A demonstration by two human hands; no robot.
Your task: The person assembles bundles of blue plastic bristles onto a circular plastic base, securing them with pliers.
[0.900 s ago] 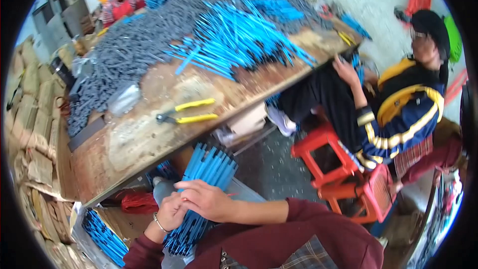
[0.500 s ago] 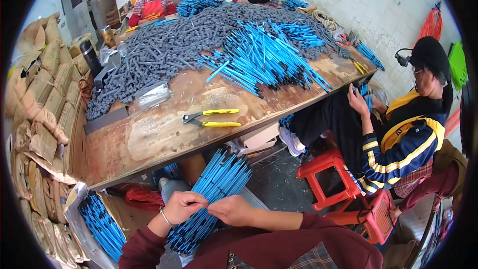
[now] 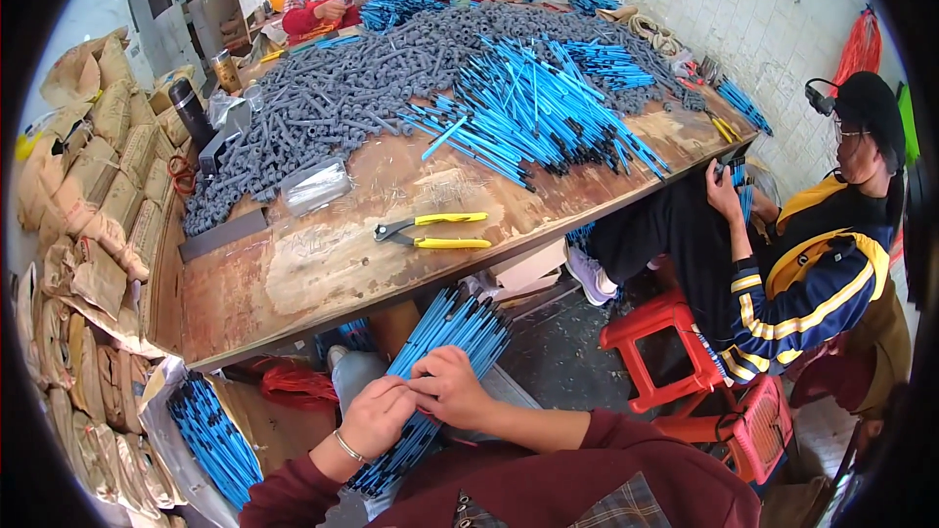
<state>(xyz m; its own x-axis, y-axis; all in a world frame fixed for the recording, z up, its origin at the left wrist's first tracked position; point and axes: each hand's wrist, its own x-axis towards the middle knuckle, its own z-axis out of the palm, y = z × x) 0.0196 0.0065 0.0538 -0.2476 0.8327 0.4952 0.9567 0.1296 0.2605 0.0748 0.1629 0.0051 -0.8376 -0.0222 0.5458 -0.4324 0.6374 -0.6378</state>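
A thick bundle of blue rods with black tips (image 3: 452, 325) lies slanting across my lap, below the table's near edge. Over its middle, my left hand (image 3: 376, 418) has its fingers closed in a pinch. My right hand (image 3: 452, 389) is closed too, its fingertips meeting those of the left. Whatever is between the fingers is too small or hidden to make out. On the table beyond are cutting pliers with yellow handles (image 3: 435, 231), untouched.
A wooden table (image 3: 230, 298) carries a heap of grey plastic parts (image 3: 323, 103), loose blue rods (image 3: 548, 117) and a clear box of small pins (image 3: 318, 186). A carton of blue rods (image 3: 210, 440) stands left. Red stools (image 3: 660, 347) and a seated co-worker (image 3: 807, 274) are right.
My right hand has risen and curled in against the left, with the fingers now bunched together. The view has shifted slightly. Two co-workers at the back have raised their hands.
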